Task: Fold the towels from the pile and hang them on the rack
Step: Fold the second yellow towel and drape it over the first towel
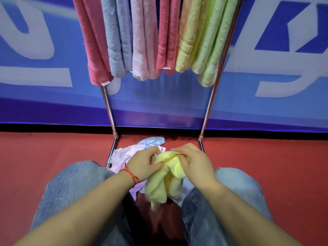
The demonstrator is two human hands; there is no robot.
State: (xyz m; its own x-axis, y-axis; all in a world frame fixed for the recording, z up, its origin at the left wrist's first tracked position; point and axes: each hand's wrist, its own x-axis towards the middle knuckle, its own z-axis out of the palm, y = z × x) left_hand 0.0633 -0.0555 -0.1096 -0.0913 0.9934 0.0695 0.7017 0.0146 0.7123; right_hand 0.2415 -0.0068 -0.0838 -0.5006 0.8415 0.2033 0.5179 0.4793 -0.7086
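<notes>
Head view, looking down past both forearms to a red floor (53, 157)

Yellow towel (165, 181): bunched and crumpled, held up between the knees, lower folds hanging loose toward the floor. Both hands on its upper edge, close together

Left hand (143, 164): fingers curled, thumb and fingertips pinching the top edge of the towel at its left side. Red string bracelet (131, 175) on that wrist

Right hand (195, 162): fingers curled over the top right of the towel, gripping a fold; fingertips partly buried in the cloth

Pile (124, 157): pink and light blue cloths lying on the floor just behind the hands, between the rack's feet; a pink corner also shows under the left wrist. Exact count cannot be told

Rack (206, 110): two chrome uprights rising from the floor, standing before a blue banner (44, 103) with large white lettering. Top bar out of view

Hung towels (152, 38): seven folded towels side by side, touching or nearly so. Left to right: dark pink, grey-blue, pale pink, dark pink, yellow, green, green. Lower ends hang at about mid height of the uprights, the outer ones lower than the middle ones

Person wears blue jeans (74, 189); knees spread either side of the yellow towel
</notes>
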